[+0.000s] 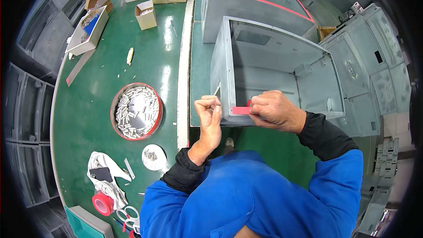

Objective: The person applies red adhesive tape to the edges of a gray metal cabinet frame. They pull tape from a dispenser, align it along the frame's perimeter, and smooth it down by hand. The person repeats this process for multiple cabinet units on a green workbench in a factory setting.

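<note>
A grey metal box (pixel 264 79) stands open side up in front of me, its inside showing. Along its near rim, by the left corner, runs a strip of red tape (pixel 240 110). My right hand (pixel 275 111) is closed on the red tape just over that rim; a bit of red shows behind the fingers, and the palm hides the rest. Just outside the same corner, my left hand (pixel 208 121) has its fingers curled in and the thumb up against them. Whatever it may hold is hidden.
Behind stands a larger grey box (pixel 255 6) edged in red tape. On the green table (pixel 88 119) at left are a round red-rimmed tin (pixel 161 110) of small metal pieces, a white dish (pixel 154 163), a red tape roll (pixel 103 203), a phone (pixel 101 174) on cloth, and scissors (pixel 128 213).
</note>
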### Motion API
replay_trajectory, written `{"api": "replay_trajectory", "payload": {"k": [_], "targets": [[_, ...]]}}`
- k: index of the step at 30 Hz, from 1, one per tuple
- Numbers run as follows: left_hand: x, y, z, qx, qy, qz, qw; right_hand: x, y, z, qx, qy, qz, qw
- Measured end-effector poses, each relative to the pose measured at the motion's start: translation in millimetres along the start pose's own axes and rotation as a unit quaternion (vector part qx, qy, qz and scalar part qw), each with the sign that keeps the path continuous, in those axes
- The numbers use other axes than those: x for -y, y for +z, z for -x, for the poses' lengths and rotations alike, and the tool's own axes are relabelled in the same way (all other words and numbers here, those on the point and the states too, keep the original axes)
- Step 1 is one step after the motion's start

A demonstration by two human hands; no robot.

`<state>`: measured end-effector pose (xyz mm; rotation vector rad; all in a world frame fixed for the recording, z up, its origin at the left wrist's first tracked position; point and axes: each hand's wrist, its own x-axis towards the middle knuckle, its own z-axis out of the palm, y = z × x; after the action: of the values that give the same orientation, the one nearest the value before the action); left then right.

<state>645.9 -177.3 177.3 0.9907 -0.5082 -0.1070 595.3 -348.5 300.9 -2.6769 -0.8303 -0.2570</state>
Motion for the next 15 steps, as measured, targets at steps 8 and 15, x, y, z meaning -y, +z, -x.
{"api": "replay_trajectory", "payload": {"k": [8, 15], "targets": [[-2.5, 6.9, -0.7, 0.037, -0.042, 0.054, 0.997, -0.9, 5.6, -3.1, 0.012, -0.016, 0.006, 1.0], [-4.5, 4.1, -1.5, 0.054, -0.073, 0.077, 0.993, -5.7, 5.4, -5.9, 0.012, -0.034, -0.014, 0.999]]}}
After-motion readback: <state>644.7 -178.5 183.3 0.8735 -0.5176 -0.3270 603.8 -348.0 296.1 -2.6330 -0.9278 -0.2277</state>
